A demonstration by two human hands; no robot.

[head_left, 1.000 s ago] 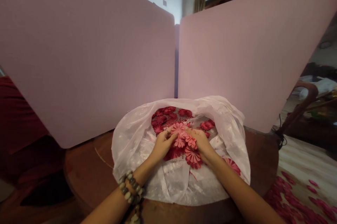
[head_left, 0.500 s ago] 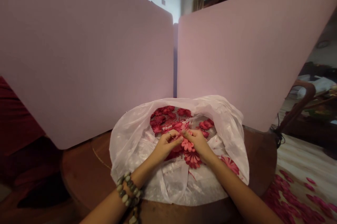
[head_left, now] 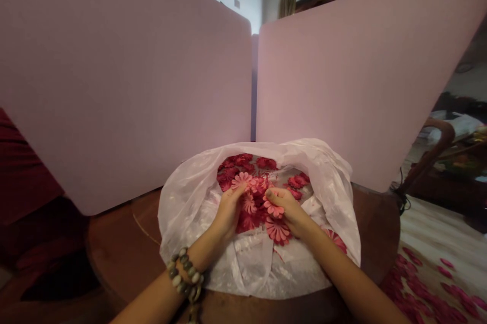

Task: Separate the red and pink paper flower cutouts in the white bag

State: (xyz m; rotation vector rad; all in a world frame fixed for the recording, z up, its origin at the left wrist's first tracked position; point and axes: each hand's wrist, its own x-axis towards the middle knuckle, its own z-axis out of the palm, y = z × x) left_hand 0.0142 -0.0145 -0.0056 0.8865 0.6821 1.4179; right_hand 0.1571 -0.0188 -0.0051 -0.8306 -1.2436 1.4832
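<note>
A translucent white plastic bag (head_left: 190,187) lies spread open, with red and pink flower-shaped cutouts (head_left: 230,169) inside it. My left hand (head_left: 229,208) pinches a light pink flower cutout (head_left: 243,180) between thumb and fingers, over the bag's mouth. My right hand (head_left: 291,209) grips pink flower cutouts (head_left: 274,207) under its thumb, a short way to the right. Just below it a larger coral flower (head_left: 277,230) rests on the plastic. Another pink flower (head_left: 335,240) shows partly behind my right forearm.
Beneath the bag is a round brown wooden table (head_left: 125,243). Two pink panels (head_left: 152,85) stand behind it, meeting near the middle. Pink petal-like pieces (head_left: 422,283) are scattered on the floor at right, near a wooden chair (head_left: 437,136).
My hands have moved apart from touching each other. The left shifted slightly left, and the light pink flower in it now shows. The bag has stayed in place.
</note>
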